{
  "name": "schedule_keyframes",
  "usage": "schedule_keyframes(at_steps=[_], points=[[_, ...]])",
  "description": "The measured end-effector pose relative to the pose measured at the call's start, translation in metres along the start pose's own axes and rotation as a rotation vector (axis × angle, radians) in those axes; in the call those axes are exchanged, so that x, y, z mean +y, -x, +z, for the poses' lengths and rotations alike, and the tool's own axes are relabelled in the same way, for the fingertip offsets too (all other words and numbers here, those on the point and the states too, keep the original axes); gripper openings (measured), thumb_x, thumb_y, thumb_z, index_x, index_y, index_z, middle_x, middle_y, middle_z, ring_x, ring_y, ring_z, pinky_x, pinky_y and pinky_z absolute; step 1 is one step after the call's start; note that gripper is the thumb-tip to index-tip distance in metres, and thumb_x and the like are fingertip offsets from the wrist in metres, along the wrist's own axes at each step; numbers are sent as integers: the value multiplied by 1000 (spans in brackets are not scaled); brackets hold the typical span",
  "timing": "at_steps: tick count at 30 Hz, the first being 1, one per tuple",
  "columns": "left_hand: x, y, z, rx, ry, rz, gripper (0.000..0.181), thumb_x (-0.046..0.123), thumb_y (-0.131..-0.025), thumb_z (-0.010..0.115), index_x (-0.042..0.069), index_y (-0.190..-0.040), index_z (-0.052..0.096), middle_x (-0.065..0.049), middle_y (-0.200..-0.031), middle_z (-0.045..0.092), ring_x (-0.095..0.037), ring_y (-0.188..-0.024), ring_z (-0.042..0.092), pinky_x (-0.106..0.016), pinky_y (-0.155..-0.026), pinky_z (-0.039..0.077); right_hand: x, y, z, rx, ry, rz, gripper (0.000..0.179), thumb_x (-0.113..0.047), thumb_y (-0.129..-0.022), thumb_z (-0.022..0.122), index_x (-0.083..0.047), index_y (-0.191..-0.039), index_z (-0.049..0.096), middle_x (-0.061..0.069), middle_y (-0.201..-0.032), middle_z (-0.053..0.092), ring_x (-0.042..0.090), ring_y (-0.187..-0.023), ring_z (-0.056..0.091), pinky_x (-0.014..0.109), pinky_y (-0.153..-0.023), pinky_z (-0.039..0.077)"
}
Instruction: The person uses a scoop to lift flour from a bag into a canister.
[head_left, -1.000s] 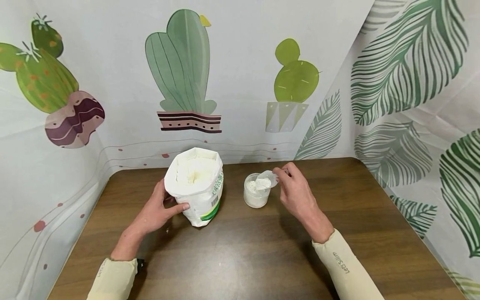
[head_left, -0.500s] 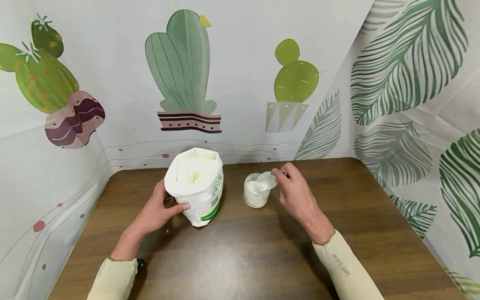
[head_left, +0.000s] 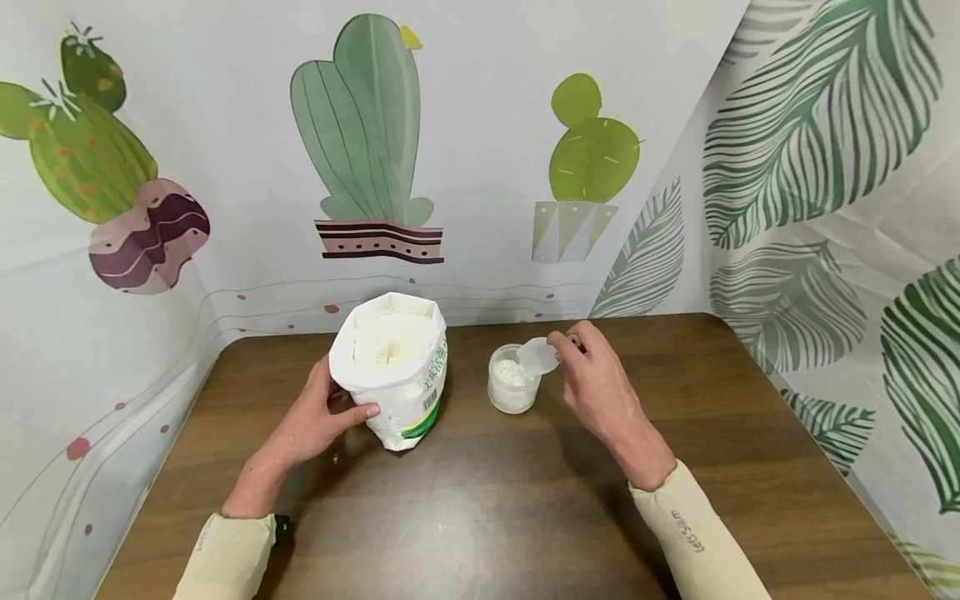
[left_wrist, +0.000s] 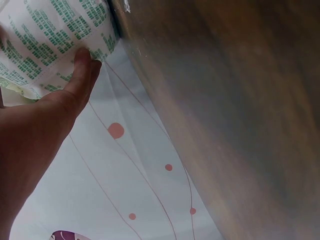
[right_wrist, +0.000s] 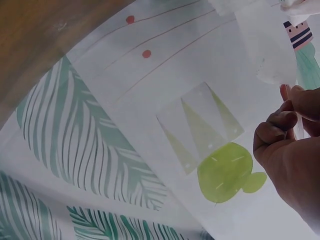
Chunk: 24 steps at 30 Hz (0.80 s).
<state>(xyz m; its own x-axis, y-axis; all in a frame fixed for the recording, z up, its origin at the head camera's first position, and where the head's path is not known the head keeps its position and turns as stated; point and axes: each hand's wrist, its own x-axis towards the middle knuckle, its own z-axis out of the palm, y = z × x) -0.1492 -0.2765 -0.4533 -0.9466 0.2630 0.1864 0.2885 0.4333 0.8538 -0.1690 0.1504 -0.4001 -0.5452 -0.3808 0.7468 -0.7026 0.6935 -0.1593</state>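
Observation:
My left hand (head_left: 307,423) holds the side of an open white bag of flour (head_left: 397,408), thumb across its front and the other fingers behind it. Pale powder with a small hollow fills the bag's mouth. Green print covers the side of the bag (left_wrist: 47,40) in the left wrist view. To its right stands a small clear jar (head_left: 512,397) with white powder inside. My right hand (head_left: 606,390) pinches the handle of a translucent scoop (head_left: 538,358), its bowl tipped over the jar's right rim. In the right wrist view the scoop (right_wrist: 267,47) extends up from the fingertips.
Bag and jar stand toward the back of a dark wooden table (head_left: 450,517). Close behind the table hangs a white cloth (head_left: 487,167) printed with cacti and leaves, which also covers both sides.
The scoop has tipped further over and lifted slightly at the jar; the powder seen in its bowl earlier no longer shows there. My left hand and the bag have stayed in place.

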Motion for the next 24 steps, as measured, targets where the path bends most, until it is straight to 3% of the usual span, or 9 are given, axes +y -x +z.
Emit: schedule_keyframes(at_steps=[10,24], points=[[0,-1,0,-4,-4,25,98,19,-92,86,18,-165,21,-11,-154,34,-27,-134,43,-58,-103,49,1,1,-2,9,0,13,27,18,-89,63,3,-110,69,14,-92,54,29,-82,52,41,-72,49],[3,1,1,-4,9,-10,96,20,-93,85,14,-164,21,-16,-152,31,-32,-136,41,-64,-106,48,2,1,-7,32,-16,48,20,12,-94,67,1,-111,70,13,-94,55,26,-77,55,41,-69,51]])
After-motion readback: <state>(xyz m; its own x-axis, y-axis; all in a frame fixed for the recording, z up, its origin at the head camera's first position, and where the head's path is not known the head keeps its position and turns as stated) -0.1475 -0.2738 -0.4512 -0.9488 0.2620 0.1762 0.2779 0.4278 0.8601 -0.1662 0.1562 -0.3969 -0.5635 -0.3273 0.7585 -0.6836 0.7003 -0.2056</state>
